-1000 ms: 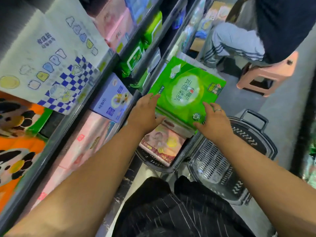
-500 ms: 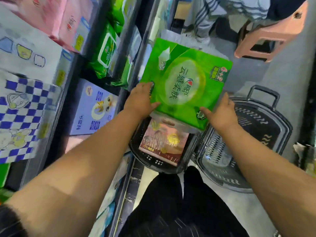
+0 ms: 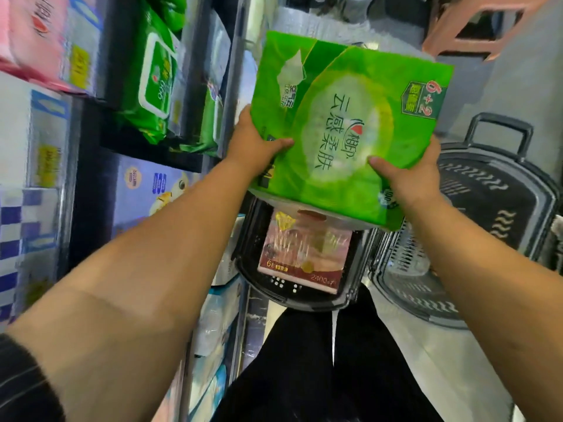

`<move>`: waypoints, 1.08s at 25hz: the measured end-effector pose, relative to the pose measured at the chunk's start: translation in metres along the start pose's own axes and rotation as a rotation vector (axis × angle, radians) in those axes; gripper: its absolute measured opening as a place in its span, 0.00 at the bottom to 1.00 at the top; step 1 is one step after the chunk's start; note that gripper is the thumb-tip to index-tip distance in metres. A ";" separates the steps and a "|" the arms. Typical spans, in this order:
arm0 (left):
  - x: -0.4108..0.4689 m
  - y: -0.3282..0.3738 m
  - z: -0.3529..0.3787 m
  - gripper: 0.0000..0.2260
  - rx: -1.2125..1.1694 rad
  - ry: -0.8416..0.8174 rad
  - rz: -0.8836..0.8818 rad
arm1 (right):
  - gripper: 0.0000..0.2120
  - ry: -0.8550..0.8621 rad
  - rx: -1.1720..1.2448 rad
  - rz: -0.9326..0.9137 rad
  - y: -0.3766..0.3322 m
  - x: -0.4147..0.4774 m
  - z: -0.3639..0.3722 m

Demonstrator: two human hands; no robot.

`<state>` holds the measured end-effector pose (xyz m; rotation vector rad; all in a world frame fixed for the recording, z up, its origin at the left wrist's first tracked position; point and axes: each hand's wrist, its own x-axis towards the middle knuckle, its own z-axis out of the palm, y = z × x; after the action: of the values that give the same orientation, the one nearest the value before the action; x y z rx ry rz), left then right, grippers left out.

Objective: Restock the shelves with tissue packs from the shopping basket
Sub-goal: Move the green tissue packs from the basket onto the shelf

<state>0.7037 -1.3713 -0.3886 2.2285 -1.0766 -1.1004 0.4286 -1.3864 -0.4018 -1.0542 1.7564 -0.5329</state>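
Two hands (image 3: 256, 147) (image 3: 411, 175), two baskets (image 3: 304, 303) (image 3: 487, 190) — one green pack (image 3: 350, 117), one red pack (image 3: 304, 254).

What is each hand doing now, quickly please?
Left hand: grips the large green plastic tissue pack at its left edge.
Right hand: grips the same pack's lower right corner.

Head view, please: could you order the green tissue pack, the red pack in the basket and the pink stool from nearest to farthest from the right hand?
1. Green tissue pack: held in the right hand.
2. Red pack: below, in the basket.
3. Pink stool: far up the aisle, top right.
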 end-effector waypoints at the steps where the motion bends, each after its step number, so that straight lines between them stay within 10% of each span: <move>1: -0.004 0.001 0.000 0.40 -0.010 0.007 -0.001 | 0.42 0.008 0.017 -0.004 -0.002 -0.005 0.000; 18: -0.222 -0.030 -0.017 0.37 -0.370 0.081 -0.203 | 0.38 -0.181 0.021 -0.087 0.001 -0.158 -0.073; 27: -0.393 -0.007 0.043 0.39 -0.530 0.545 -0.320 | 0.40 -0.488 -0.136 -0.352 0.012 -0.180 -0.136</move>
<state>0.5215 -1.0563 -0.2330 2.0969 -0.1774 -0.7046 0.3272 -1.2428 -0.2594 -1.4625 1.1971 -0.3313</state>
